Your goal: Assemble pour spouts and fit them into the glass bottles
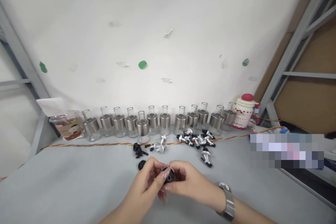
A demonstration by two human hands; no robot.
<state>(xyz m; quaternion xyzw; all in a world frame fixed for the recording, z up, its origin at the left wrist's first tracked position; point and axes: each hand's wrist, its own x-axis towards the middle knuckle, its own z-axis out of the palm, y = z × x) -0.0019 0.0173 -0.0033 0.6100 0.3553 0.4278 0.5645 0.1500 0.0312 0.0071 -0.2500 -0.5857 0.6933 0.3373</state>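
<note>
Both my hands are closed around a small round black part with a ring-like hole in its middle. My left hand presses its thumb on top of the part, while the fingers of my right hand grip its other side. What lies beneath it is hidden by my fingers. Just beyond my left hand are a round black piece and a cluster of black plastic pieces. Loose silver parts lie farther back. To the right is a pile of silver-and-black spout-like pieces, with one lying nearer.
Glass bottles with steel sleeves stand in a row by the white wall. A twisted red-yellow wire crosses the grey table. At the ends are a plastic cup and a white-and-red mug.
</note>
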